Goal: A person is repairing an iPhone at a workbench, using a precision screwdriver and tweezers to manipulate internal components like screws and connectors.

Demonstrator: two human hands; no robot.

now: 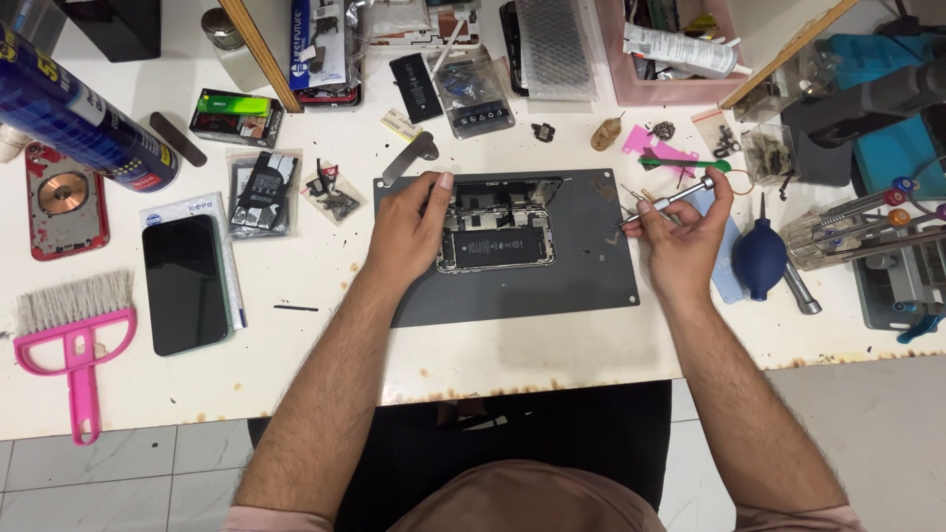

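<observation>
Left hand [409, 229] covers the left edge of the opened phone [496, 236] — that side not visible. Parts inside the phone too small to make out. Right hand [680, 232] hides most of the screwdriver [680, 197]; tip unclear. Blue spray can [79, 123] cut off at top-left edge. Tool rack [892, 261] cut by right edge. Small bits in the clear bags [335, 192] — unreadable.

Pink brush [69, 340], dark phone [184, 284], blue spray can [74, 113], blue air blower [759, 258], pink tray [670, 91].
</observation>
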